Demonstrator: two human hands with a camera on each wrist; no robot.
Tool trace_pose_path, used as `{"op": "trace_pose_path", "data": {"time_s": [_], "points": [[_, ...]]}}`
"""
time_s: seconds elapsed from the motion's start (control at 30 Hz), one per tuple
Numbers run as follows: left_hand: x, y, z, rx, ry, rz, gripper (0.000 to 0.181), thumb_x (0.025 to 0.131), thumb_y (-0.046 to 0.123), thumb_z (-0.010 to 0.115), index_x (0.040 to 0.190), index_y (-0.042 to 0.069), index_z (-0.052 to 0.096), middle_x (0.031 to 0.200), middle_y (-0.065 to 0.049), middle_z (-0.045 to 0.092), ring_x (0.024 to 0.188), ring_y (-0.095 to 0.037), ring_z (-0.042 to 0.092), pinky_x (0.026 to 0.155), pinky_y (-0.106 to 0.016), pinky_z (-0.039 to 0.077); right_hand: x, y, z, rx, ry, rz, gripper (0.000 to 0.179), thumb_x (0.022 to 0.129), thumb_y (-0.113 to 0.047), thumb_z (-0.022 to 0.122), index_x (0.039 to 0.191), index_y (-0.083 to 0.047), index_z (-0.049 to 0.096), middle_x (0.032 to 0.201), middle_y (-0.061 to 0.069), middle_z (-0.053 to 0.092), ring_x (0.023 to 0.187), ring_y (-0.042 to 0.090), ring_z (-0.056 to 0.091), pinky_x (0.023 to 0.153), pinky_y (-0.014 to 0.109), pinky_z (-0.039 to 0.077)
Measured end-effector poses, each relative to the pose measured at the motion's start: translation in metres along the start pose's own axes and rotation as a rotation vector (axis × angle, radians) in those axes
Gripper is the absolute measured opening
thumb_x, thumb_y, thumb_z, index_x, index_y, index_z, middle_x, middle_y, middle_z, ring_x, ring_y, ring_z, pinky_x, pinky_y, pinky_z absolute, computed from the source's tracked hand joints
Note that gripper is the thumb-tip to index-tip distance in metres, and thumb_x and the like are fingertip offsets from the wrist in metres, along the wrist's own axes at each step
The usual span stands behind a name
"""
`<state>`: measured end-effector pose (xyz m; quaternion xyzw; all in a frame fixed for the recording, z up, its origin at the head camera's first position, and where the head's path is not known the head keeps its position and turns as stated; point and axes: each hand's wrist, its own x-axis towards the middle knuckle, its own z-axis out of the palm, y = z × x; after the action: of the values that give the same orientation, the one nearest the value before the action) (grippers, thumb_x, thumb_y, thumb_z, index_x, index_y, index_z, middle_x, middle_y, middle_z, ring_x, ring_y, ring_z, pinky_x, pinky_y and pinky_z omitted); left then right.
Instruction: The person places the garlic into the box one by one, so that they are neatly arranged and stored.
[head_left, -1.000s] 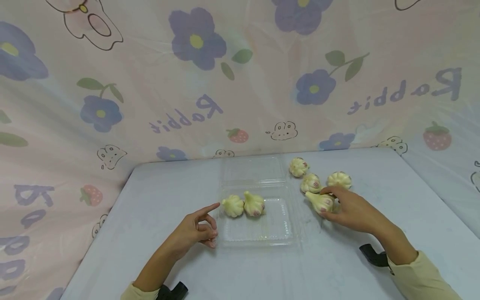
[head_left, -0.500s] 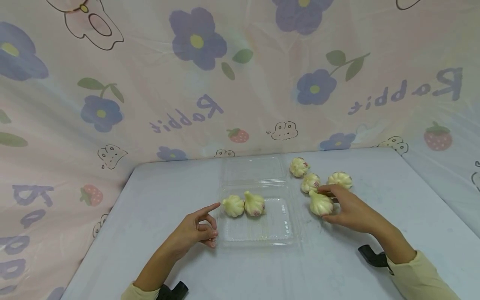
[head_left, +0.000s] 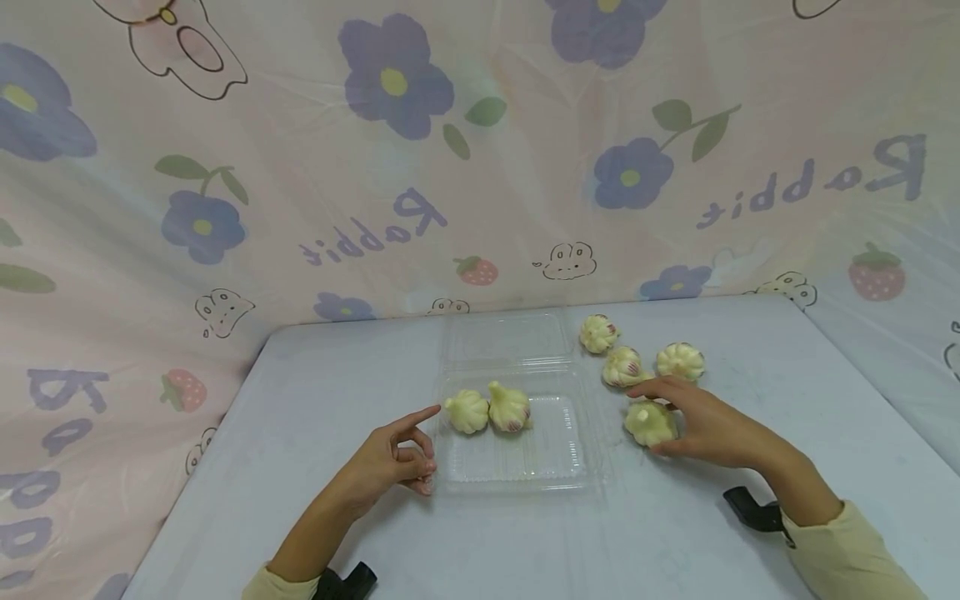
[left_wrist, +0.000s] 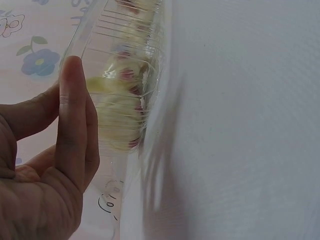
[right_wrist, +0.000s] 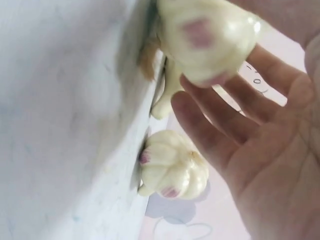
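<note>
My right hand (head_left: 708,421) is around a garlic bulb (head_left: 649,423), thumb on the near side and fingers on the far side. Its stem points up toward the head camera. In the right wrist view, this garlic bulb (right_wrist: 207,37) sits between thumb and fingertips, close above the table. My left hand (head_left: 386,467) is at the left edge of a clear plastic clamshell box (head_left: 517,467), its index finger stretched toward the rim. From the left wrist, straight fingers (left_wrist: 72,115) lie against the box's side. Inside the box, two garlic bulbs (head_left: 509,408) stand side by side at the back left.
Behind the box its clear lid (head_left: 506,340) lies folded open. Three more garlic bulbs, one at the back (head_left: 598,334), one in the middle (head_left: 622,367) and one on the right (head_left: 680,361), lie beyond my right hand. A printed curtain (head_left: 510,167) rises behind the table.
The garlic bulb at my right hand has turned, its stem swinging from the left to face upward, and it has shifted slightly nearer. My left hand and the box have stayed put.
</note>
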<state>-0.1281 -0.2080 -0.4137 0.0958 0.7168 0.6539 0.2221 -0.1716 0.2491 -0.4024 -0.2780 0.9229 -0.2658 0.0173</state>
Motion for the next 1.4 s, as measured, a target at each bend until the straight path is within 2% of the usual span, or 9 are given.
{"op": "trace_pose_path", "data": {"time_s": [0.27, 0.5, 0.6, 0.77, 0.83, 1.07, 1.17, 1.27, 1.4], "points": [[-0.001, 0.0, 0.0, 0.008, -0.001, 0.0, 0.076, 0.091, -0.005, 0.066, 0.156, 0.011, 0.031, 0.101, -0.008, 0.051, 0.068, -0.012, 0.068, 0.067, -0.031, 0.064, -0.005, 0.005, -0.007, -0.033, -0.04, 0.009, 0.07, 0.075, -0.029, 0.088, 0.136, -0.025, 0.055, 0.132, 0.001, 0.061, 0.121, 0.027, 0.059, 0.095, 0.049, 0.055], [-0.001, 0.0, 0.0, 0.015, 0.006, -0.003, 0.076, 0.091, -0.005, 0.066, 0.156, 0.012, 0.031, 0.101, -0.009, 0.051, 0.068, -0.013, 0.068, 0.067, -0.031, 0.064, -0.006, 0.007, -0.009, -0.036, -0.071, -0.061, 0.064, 0.077, -0.009, 0.082, 0.133, -0.029, 0.058, 0.134, -0.006, 0.06, 0.126, 0.016, 0.054, 0.098, 0.033, 0.054], [-0.001, -0.001, 0.0, 0.016, 0.007, -0.005, 0.076, 0.091, -0.004, 0.066, 0.156, 0.012, 0.032, 0.101, -0.008, 0.051, 0.069, -0.013, 0.068, 0.067, -0.031, 0.064, -0.006, 0.007, -0.008, -0.049, -0.065, -0.07, 0.062, 0.078, -0.009, 0.082, 0.132, -0.027, 0.058, 0.133, -0.007, 0.06, 0.122, 0.013, 0.055, 0.096, 0.032, 0.055], [-0.001, -0.001, 0.0, 0.013, 0.0, 0.001, 0.076, 0.091, -0.005, 0.066, 0.156, 0.012, 0.031, 0.101, -0.008, 0.051, 0.068, -0.013, 0.068, 0.067, -0.031, 0.064, -0.003, 0.005, -0.003, -0.069, -0.014, -0.03, 0.061, 0.076, -0.02, 0.086, 0.13, -0.021, 0.059, 0.125, 0.0, 0.061, 0.111, 0.018, 0.059, 0.089, 0.043, 0.056], [-0.001, -0.001, 0.0, 0.013, -0.003, 0.005, 0.076, 0.091, -0.005, 0.066, 0.156, 0.012, 0.031, 0.101, -0.008, 0.051, 0.068, -0.012, 0.068, 0.067, -0.031, 0.064, -0.002, 0.004, 0.0, -0.077, -0.002, -0.006, 0.062, 0.075, -0.03, 0.087, 0.13, -0.019, 0.06, 0.122, 0.002, 0.059, 0.109, 0.022, 0.06, 0.087, 0.044, 0.056], [-0.001, -0.002, 0.0, -0.001, -0.007, 0.011, 0.076, 0.091, -0.004, 0.066, 0.157, 0.01, 0.03, 0.101, -0.009, 0.051, 0.069, -0.012, 0.068, 0.067, -0.03, 0.064, 0.002, 0.0, 0.002, -0.087, -0.035, 0.099, 0.07, 0.075, -0.054, 0.082, 0.13, -0.017, 0.06, 0.108, 0.0, 0.053, 0.093, 0.014, 0.055, 0.071, 0.029, 0.05], [0.0, -0.002, 0.0, -0.001, -0.005, 0.008, 0.076, 0.091, -0.005, 0.065, 0.157, 0.01, 0.03, 0.101, -0.009, 0.051, 0.069, -0.012, 0.068, 0.067, -0.031, 0.064, 0.0, -0.002, -0.001, -0.049, -0.025, 0.083, 0.07, 0.077, -0.054, 0.08, 0.132, -0.016, 0.059, 0.114, 0.001, 0.055, 0.099, 0.017, 0.057, 0.077, 0.034, 0.052], [0.0, -0.002, 0.0, -0.001, -0.002, 0.005, 0.076, 0.091, -0.006, 0.065, 0.157, 0.011, 0.03, 0.101, -0.009, 0.05, 0.069, -0.012, 0.068, 0.067, -0.031, 0.064, -0.002, -0.002, -0.004, 0.023, -0.019, 0.022, 0.065, 0.083, -0.047, 0.078, 0.138, -0.02, 0.056, 0.13, 0.001, 0.056, 0.114, 0.02, 0.057, 0.085, 0.043, 0.056], [0.0, -0.002, 0.0, 0.001, 0.0, 0.004, 0.076, 0.091, -0.005, 0.065, 0.156, 0.011, 0.031, 0.101, -0.008, 0.051, 0.068, -0.013, 0.068, 0.067, -0.031, 0.064, -0.004, -0.001, -0.007, 0.062, -0.06, -0.065, 0.057, 0.091, -0.034, 0.072, 0.143, -0.023, 0.052, 0.142, 0.0, 0.055, 0.131, 0.006, 0.048, 0.098, 0.039, 0.055]]}}
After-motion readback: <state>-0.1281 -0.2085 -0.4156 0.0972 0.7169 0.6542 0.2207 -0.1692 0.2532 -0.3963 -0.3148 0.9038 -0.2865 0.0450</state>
